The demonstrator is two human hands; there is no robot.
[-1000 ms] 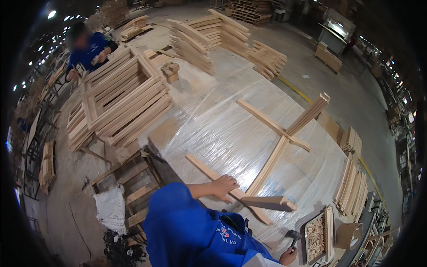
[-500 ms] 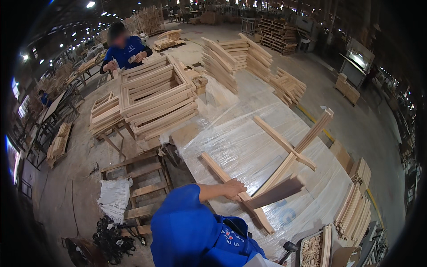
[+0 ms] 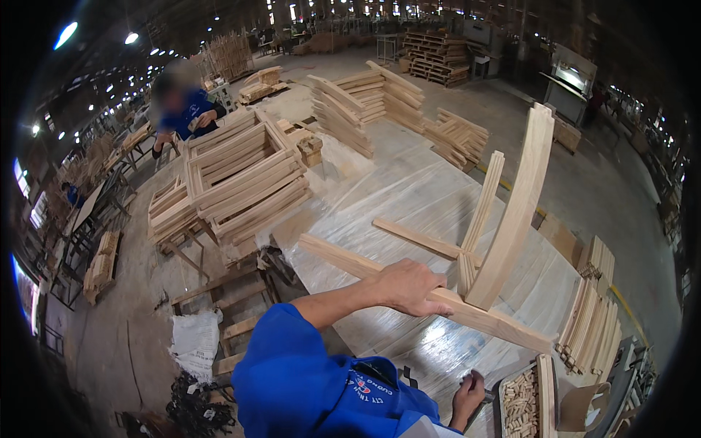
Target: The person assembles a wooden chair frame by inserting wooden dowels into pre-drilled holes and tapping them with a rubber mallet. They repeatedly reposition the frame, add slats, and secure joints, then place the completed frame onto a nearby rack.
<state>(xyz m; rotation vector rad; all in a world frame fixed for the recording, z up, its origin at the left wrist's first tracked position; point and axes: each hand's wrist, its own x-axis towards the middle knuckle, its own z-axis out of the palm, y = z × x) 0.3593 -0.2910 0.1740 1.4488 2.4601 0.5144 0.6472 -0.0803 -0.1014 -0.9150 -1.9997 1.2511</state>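
Note:
My left hand (image 3: 410, 287) is closed over a long wooden bar (image 3: 496, 320), part of a partly joined chair-like frame above the table. From the bar near its right end rises a broad, curved wooden slat (image 3: 520, 197). Behind it, a narrower grooved rail (image 3: 483, 201) meets a second long bar (image 3: 416, 239). Low in the picture my right hand (image 3: 468, 398) is closed, beside a tray of dowels. It seems to grip the black mallet (image 3: 488, 397), mostly hidden by the hand and the edge of my clothing.
The table (image 3: 350, 219) is covered in clear plastic film. Dowels fill a tray (image 3: 520, 401) at near right, with stacked wooden strips (image 3: 591, 328) beyond. Assembled frames (image 3: 244, 168) are piled at left, where a co-worker (image 3: 186, 109) handles a piece. Curved parts (image 3: 343, 113) stand at the back.
My left hand has moved right with the wooden frame, which has been lifted and turned so the curved slat stands up. My right hand has come further into view; the mallet head shows less.

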